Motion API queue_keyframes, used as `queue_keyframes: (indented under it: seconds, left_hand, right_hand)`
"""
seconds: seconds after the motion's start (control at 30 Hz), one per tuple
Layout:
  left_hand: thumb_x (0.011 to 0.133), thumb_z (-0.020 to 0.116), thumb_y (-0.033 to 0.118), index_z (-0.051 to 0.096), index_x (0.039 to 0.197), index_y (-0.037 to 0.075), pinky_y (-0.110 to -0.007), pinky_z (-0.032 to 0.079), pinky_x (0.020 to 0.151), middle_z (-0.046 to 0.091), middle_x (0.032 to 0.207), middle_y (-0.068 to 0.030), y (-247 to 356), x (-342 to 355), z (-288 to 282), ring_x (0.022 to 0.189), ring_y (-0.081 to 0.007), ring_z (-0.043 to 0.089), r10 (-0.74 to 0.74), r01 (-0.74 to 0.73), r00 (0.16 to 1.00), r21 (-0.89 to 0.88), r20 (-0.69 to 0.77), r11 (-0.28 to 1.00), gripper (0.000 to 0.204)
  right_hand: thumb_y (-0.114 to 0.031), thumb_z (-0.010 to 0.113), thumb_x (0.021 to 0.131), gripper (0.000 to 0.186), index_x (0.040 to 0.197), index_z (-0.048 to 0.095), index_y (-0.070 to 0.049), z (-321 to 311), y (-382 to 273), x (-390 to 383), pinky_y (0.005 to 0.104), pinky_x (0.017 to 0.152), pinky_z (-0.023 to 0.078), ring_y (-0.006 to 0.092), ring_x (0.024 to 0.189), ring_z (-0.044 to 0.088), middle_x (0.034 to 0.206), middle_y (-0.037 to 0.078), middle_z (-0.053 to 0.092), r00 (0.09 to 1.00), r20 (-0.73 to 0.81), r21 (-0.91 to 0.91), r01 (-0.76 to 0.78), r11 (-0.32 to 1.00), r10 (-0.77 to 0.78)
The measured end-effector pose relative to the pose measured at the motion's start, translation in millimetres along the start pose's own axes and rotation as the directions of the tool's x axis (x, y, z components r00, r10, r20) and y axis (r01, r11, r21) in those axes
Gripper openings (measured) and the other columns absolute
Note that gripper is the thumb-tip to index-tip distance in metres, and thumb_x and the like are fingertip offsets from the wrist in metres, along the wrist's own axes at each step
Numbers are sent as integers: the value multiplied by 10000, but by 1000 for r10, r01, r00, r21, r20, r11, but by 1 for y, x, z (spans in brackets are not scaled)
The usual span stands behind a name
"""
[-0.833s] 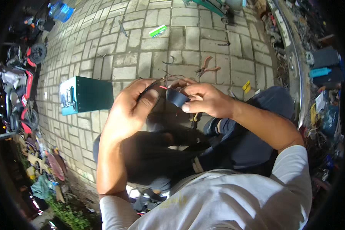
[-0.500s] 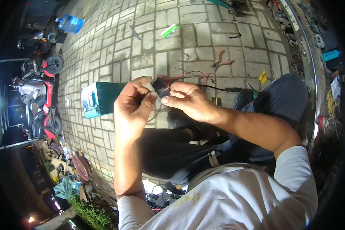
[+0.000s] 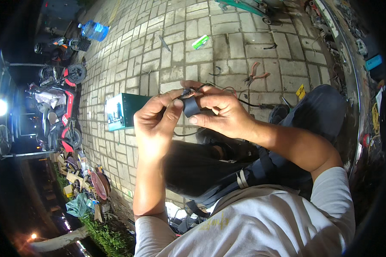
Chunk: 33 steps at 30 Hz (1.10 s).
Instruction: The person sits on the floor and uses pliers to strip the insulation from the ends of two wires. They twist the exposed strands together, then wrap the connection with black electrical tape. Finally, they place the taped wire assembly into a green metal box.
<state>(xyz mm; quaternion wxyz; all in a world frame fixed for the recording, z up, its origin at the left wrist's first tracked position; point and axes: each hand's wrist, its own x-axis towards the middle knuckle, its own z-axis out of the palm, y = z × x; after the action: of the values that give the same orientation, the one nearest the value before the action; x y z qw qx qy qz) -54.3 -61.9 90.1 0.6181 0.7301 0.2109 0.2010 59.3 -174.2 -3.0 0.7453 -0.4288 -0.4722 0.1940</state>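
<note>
Both my hands are raised in front of me, fingertips almost meeting. My left hand point(image 3: 158, 118) pinches a dark wire end with bare copper strands point(image 3: 192, 92) between thumb and index finger. Close beside it, my right hand point(image 3: 223, 109) grips a wide black band point(image 3: 191, 107), which looks like electrical tape, between thumb and fingers. The band hangs down against the wire. Black cable point(image 3: 255, 105) trails off to the right behind my right hand. My fingers hide part of the joint. A green box point(image 3: 135, 110) stands on the paving just beyond my left wrist.
Red-handled pliers point(image 3: 255, 74) lie on the paving ahead, with a green-and-white packet point(image 3: 200, 42) farther off. A yellow tag point(image 3: 300, 91) is near my right knee. A blue water jug point(image 3: 93, 31) and red scooters point(image 3: 67, 105) are at left. A metal rail point(image 3: 344, 64) runs along the right.
My left fingers have closed onto the wire end, and the black band now shows more plainly between my hands. The whole view has shifted, so the surroundings appear farther right and lower.
</note>
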Motion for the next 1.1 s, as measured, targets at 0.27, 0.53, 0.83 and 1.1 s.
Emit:
queue_keyframes:
  seconds: [0.27,0.53,0.83,1.1]
  left_hand:
    - [890,604,56,677,941,-25,-152,307,531,603,752,18,7,3,4,599,-14,404,-95,95,995,-1,-8,995,120]
    - [812,508,-101,640,1015,-22,-190,357,588,544,856,-7,11,4,-1,700,-56,436,16,-65,982,261,186,963,255]
    - [713,786,126,633,940,-31,-222,348,533,482,744,-23,3,-2,-7,613,-74,406,99,-189,970,428,224,884,316]
    - [892,674,221,589,731,-3,-207,324,521,511,637,38,-11,-11,6,600,-37,390,6,-2,1000,180,-24,984,289]
  right_hand:
    - [-136,708,840,202,984,655,-5,-1,-26,-8,334,843,476,167,988,580,1028,52,621,877,190,551,-468,691,442]
    - [-294,627,913,192,1031,641,-143,-16,-56,-15,315,755,454,88,810,568,934,-19,596,626,386,722,-662,200,677]
    - [-126,652,888,217,1056,607,5,-26,-73,2,218,547,418,68,576,496,776,28,606,801,221,400,-595,697,556]
    - [-111,680,871,182,968,601,21,-17,-40,-3,220,662,451,54,742,519,811,7,581,789,140,192,-614,766,598]
